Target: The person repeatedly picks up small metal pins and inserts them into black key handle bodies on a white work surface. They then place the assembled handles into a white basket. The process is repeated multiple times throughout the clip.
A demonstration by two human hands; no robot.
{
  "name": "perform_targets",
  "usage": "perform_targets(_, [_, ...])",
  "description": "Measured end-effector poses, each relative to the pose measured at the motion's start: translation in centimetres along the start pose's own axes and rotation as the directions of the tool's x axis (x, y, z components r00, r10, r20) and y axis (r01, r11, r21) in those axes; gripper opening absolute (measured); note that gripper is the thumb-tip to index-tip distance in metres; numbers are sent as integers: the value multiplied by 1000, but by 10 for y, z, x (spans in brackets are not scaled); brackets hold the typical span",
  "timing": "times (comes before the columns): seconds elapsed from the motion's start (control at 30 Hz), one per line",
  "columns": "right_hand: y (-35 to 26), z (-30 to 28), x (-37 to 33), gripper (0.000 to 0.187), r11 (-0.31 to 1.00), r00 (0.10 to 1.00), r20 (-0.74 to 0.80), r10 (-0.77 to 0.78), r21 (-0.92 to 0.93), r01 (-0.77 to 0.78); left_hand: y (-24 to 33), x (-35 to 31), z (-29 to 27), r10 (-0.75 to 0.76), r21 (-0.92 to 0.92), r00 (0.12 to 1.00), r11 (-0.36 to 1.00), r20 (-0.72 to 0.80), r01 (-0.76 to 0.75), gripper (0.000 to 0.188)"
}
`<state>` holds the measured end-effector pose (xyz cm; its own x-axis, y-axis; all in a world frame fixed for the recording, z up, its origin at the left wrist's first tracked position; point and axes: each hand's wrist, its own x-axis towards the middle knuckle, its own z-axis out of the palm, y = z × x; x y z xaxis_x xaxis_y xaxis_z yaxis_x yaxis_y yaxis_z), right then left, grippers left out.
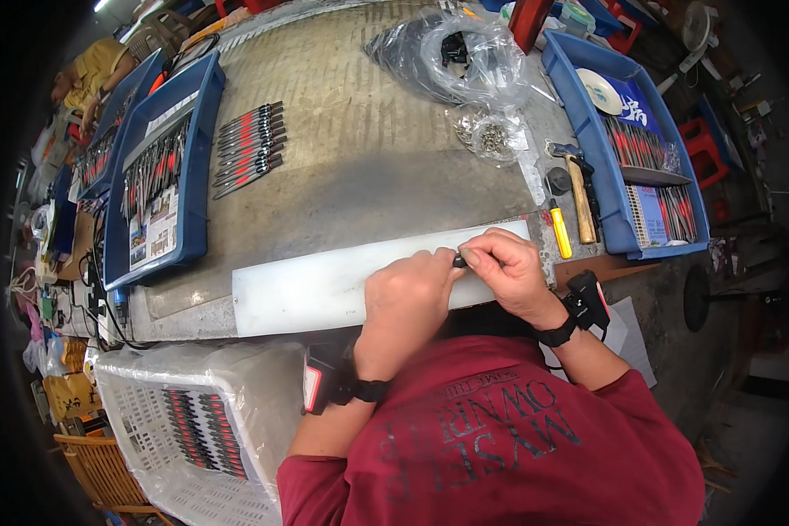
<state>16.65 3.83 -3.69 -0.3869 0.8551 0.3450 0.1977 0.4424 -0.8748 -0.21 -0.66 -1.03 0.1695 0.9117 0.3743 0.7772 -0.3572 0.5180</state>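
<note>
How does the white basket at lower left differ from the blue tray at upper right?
The white basket has slotted walls; the blue tray has solid ones. Clear plastic film drapes the basket's rim, while the tray's rim is bare. The basket shows only red-and-black tools; the tray also carries a white plate and a spiral notebook. Both hold such tools in rows.

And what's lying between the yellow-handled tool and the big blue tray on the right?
A wooden-handled hammer and, right beside it, a black tool; the head view shows both.
</note>
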Motion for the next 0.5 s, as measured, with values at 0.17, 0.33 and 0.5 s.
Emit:
perform_targets(0.17, [-2,2,-5,13,956,963,39,265,121,-268,0,0,0,-4,10,1000,1000,18,4,18])
perform_targets(0.33, [-1,0,-3,11,951,963,63,261,154,-268,-4,2,2,-10,-86,1000,996,4,11,17])
perform_targets(0.5, [0,-3,-1,11,998,999,34,18,-62,-16,1,0,2,0,-16,1000,1000,2,0,17])
